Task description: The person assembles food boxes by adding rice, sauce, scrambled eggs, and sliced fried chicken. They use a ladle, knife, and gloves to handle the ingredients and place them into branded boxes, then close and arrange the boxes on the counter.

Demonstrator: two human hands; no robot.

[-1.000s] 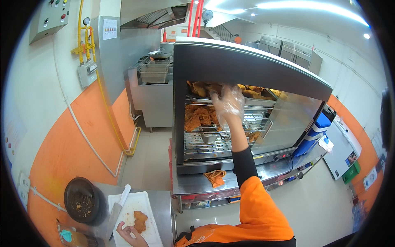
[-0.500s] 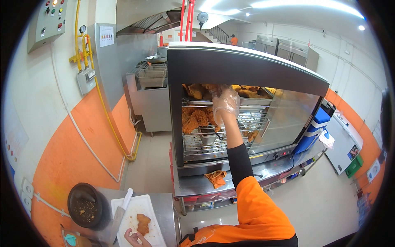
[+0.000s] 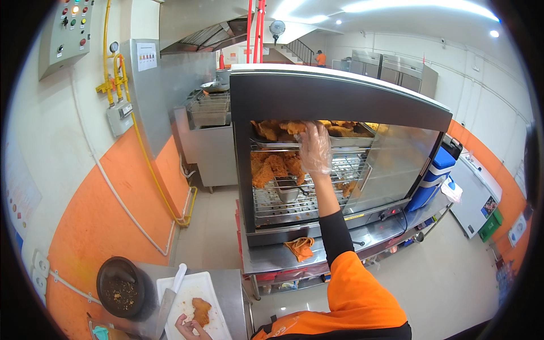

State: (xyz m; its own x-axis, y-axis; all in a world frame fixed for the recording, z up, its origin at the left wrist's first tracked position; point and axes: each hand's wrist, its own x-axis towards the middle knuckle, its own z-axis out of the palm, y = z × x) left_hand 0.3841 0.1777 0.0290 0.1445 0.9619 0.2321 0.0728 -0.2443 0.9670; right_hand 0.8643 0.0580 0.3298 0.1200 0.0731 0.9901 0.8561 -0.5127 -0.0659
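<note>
My right hand, in a clear plastic glove, reaches into a glass-fronted food warmer. Its fingers are closed at the edge of a fried chicken piece on the upper shelf, though the glove partly hides the grip. More fried pieces lie there in metal trays. On the wire rack below are crumbed fried chicken pieces and a small metal container. My left hand rests, loosely curled and empty, at the white cutting board, beside a flat fried cutlet.
A large knife lies along the board's left side, next to a dark round bowl with crumbs. An orange cloth is on the steel counter under the warmer. The sliding glass door covers the warmer's right part. Fryer baskets stand behind.
My right hand has drawn back slightly and turned, so more of its back and fingers show by the upper trays. My left hand stays by the cutlet. The view has shifted a little.
</note>
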